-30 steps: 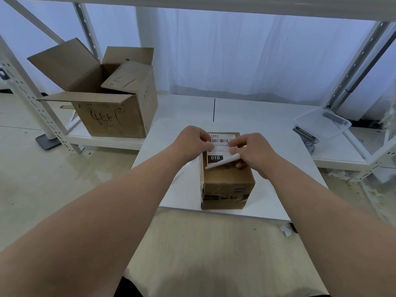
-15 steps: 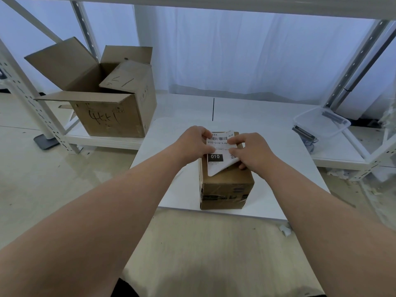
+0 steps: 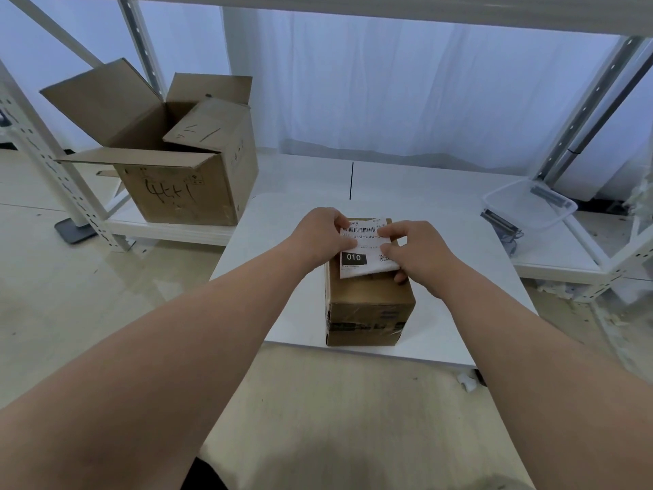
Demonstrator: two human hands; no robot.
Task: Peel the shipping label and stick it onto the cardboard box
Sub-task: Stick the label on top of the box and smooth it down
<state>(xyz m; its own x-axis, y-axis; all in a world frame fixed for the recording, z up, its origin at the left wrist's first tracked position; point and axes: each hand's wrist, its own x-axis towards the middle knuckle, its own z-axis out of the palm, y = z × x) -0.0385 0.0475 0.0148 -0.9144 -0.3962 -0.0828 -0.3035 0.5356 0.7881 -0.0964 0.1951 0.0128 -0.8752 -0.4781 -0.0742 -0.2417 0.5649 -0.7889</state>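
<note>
A small sealed cardboard box (image 3: 369, 305) stands on the white table (image 3: 282, 277), near its front edge. A white shipping label (image 3: 364, 254) with a barcode and a black "010" patch lies over the far half of the box top. My left hand (image 3: 323, 235) pinches the label's left edge. My right hand (image 3: 417, 252) holds the label's right edge, thumb on top and fingers curled down the box's right side. The label's near edge looks slightly lifted off the cardboard.
A large open cardboard box (image 3: 169, 160) with handwriting sits on the low white shelf at the left. A clear plastic tray (image 3: 530, 206) rests at the right on the shelf. White rack posts (image 3: 53, 164) stand at both sides. A curtain hangs behind.
The label's near part, curled up a second ago, has been lowered flatter onto the box top. Both hands stayed on its edges and shifted slightly forward.
</note>
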